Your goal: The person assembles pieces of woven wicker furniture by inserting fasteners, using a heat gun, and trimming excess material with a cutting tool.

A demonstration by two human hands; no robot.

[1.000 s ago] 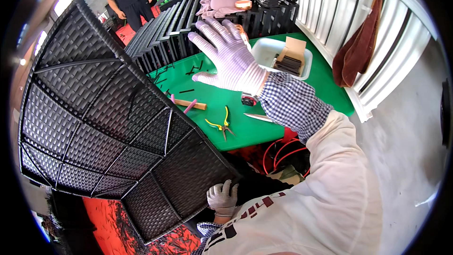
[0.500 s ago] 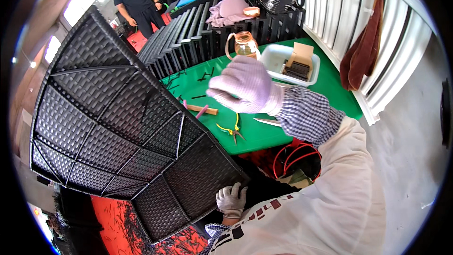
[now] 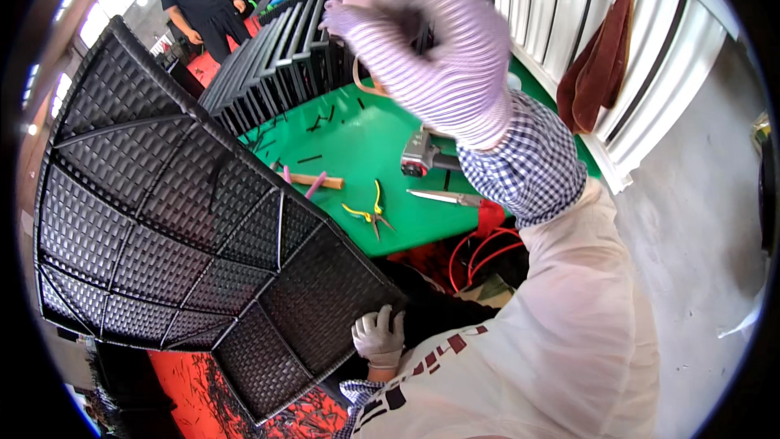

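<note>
A black woven wicker chair frame (image 3: pixel 171 211) with thin ribs leans across the left side. My left hand (image 3: pixel 379 340), in a pale glove, grips its lower right edge with fingers lying over the weave. High over the table is my right hand (image 3: pixel 439 41), in a lilac ribbed glove and partly blurred. Its fingers curl round toward the thumb; what they hold, if anything, cannot be made out. Below it on the green table (image 3: pixel 341 142) lie yellow-handled pliers (image 3: pixel 374 211), scissors (image 3: pixel 445 197), a dark power tool (image 3: pixel 418 153) and a wooden-handled tool (image 3: pixel 321 181).
Black slatted frames (image 3: pixel 268 65) are stacked behind the table. A person (image 3: pixel 201 4) stands at the far left. Brown cloth (image 3: pixel 600 53) hangs on the white wall panel. Red hose (image 3: pixel 467 256) loops under the table; black scraps litter the red floor (image 3: pixel 187 382).
My right hand has risen and come closer to the view, its fingers curled into a loop. The view has shifted, bringing the power tool into sight. My left hand stays on the chair frame.
</note>
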